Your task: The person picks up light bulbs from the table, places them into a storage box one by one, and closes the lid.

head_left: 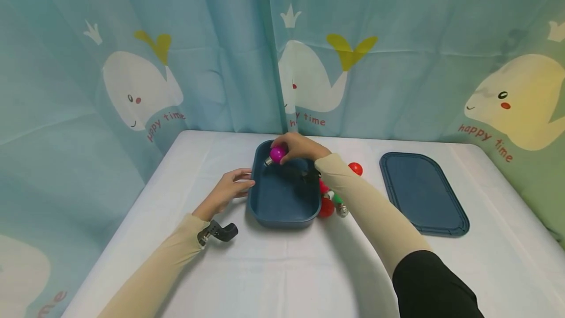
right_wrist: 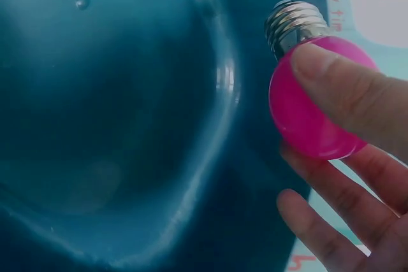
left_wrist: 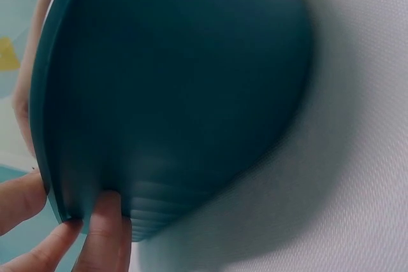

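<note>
Over the far left part of a dark blue plastic box (head_left: 282,210), my right hand (head_left: 302,146) pinches a magenta light bulb (head_left: 277,154) by its round part. In the right wrist view the thumb lies across the bulb (right_wrist: 312,119), and its silver screw base points away from the palm. My left hand (head_left: 227,190) rests at the box's left side. Its extended fingers touch the outer wall and rim of the box (left_wrist: 178,81) in the left wrist view. The head view shows a bare box floor, partly hidden by the right hand and its wrist camera.
Right of the box lie several bulbs, among them a red bulb (head_left: 326,207), a green bulb (head_left: 338,199) and a farther red bulb (head_left: 355,168); my right sleeve partly covers the group. A dark blue lid (head_left: 423,193) lies farther right on the white tablecloth (head_left: 265,269).
</note>
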The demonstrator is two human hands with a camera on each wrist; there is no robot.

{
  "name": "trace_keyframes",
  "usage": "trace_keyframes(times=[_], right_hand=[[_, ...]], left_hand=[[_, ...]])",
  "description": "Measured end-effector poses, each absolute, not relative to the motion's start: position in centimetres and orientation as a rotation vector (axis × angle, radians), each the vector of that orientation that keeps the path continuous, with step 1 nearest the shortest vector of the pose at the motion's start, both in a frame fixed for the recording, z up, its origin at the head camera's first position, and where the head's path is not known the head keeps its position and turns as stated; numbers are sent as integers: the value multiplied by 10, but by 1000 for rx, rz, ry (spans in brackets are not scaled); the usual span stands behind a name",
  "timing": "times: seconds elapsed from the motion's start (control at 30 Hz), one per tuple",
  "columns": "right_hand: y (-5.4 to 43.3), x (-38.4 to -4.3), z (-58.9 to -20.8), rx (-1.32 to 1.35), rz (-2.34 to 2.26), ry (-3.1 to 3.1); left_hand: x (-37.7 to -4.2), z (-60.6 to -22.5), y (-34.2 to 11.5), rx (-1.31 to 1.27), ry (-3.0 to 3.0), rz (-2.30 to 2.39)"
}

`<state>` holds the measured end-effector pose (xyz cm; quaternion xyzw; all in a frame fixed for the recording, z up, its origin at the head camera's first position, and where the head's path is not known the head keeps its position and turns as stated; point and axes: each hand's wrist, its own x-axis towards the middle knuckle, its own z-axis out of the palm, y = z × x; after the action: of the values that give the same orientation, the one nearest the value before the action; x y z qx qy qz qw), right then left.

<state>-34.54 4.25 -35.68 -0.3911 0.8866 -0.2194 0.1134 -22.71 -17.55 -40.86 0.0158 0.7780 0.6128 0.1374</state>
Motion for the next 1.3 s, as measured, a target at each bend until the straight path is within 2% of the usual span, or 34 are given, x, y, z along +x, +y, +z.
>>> trace_keyframes(times=[0.67,1.3], right_hand=[[28,-357,-384,-1043,-574,2587],[28,-365,-396,-907,-771,2518]], left_hand=[[-226,-409,-177,61,2235,1782],[-227,-409,-177,52,2230,1783]])
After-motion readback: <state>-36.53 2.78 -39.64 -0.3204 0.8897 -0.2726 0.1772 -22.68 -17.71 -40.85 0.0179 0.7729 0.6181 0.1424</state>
